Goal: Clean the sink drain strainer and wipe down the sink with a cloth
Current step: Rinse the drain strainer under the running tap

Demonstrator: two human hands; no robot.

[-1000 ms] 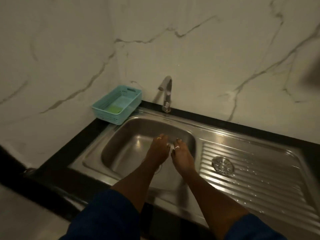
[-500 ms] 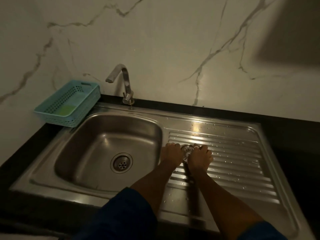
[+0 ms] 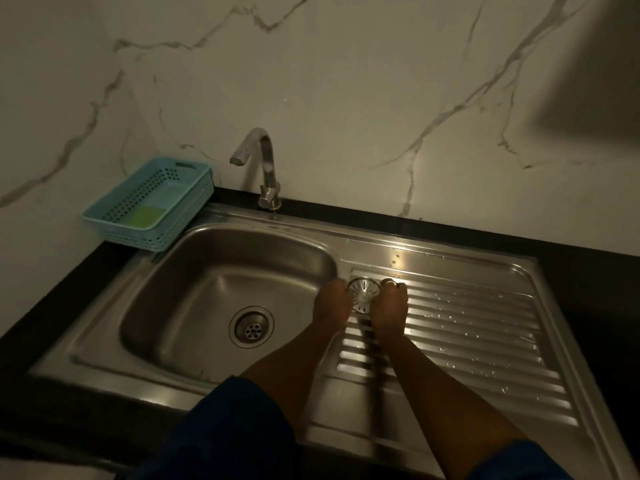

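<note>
The round metal drain strainer (image 3: pixel 363 293) is held tilted over the ribbed drainboard (image 3: pixel 478 327), just right of the basin. My left hand (image 3: pixel 330 304) grips its left edge and my right hand (image 3: pixel 389 306) grips its right edge, fingers curled round the rim. The steel sink basin (image 3: pixel 194 292) lies to the left, its drain opening (image 3: pixel 251 326) uncovered. No cloth is visible apart from a green pad (image 3: pixel 147 215) in the basket.
A chrome tap (image 3: pixel 263 168) stands behind the basin against the marble wall. A light blue perforated basket (image 3: pixel 121 209) sits at the back left on the black counter (image 3: pixel 588 271). Water drops lie on the drainboard.
Both hands moved from the basin to the drainboard and took hold of the strainer; it is now lifted and tilted up between them. The camera view shifted right.
</note>
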